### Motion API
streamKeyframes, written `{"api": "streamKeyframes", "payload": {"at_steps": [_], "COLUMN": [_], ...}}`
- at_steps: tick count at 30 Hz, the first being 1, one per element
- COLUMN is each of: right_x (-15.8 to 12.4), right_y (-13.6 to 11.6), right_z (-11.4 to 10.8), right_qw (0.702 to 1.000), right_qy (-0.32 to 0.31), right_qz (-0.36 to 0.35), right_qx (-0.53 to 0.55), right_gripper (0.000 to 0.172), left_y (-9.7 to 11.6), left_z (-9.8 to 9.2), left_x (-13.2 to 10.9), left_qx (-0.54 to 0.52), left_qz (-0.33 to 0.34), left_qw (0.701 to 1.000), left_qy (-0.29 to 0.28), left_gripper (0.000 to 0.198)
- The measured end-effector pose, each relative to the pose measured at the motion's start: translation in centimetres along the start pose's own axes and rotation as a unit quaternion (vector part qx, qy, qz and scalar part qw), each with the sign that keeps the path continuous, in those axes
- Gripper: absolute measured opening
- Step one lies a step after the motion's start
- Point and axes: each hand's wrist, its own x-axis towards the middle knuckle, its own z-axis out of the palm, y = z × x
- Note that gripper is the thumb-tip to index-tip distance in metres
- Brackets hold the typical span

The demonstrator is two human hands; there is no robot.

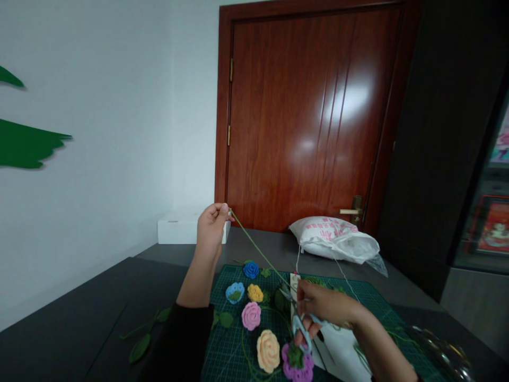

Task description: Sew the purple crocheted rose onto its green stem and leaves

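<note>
Green cord [258,249] stretches taut, the raised left hand [210,228] pinching its end high to keep it straight, down to the right hand [324,307], closed around blue-handled scissors [301,330] with blades near the cord, above crocheted flowers [251,316] on a green cutting mat [222,345].

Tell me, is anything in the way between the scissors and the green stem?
Nothing visible blocks them. The blades of the blue-handled scissors in the right hand reach the green stem held up by the left hand. A white tag hangs beside the blades, apparently not between them.
</note>
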Motion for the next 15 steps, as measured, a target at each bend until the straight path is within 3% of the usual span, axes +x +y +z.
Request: {"api": "streamKeyframes", "payload": {"at_steps": [10, 15], "right_x": [-0.84, -0.27], "right_y": [-0.54, -0.16], "right_z": [-0.15, 0.21], "right_qw": [1.0, 1.0], "right_qy": [-0.019, 0.004], "right_qz": [0.0, -0.019], "right_qx": [-0.003, 0.007], "right_gripper": [0.009, 0.009], "left_y": [0.07, 0.22], "left_z": [-0.27, -0.28], "left_x": [0.17, 0.13], "left_qx": [-0.01, -0.011], "left_qz": [-0.004, -0.003], "left_qw": [1.0, 1.0], "left_qy": [-0.001, -0.008], "left_gripper": [0.017, 0.017]}}
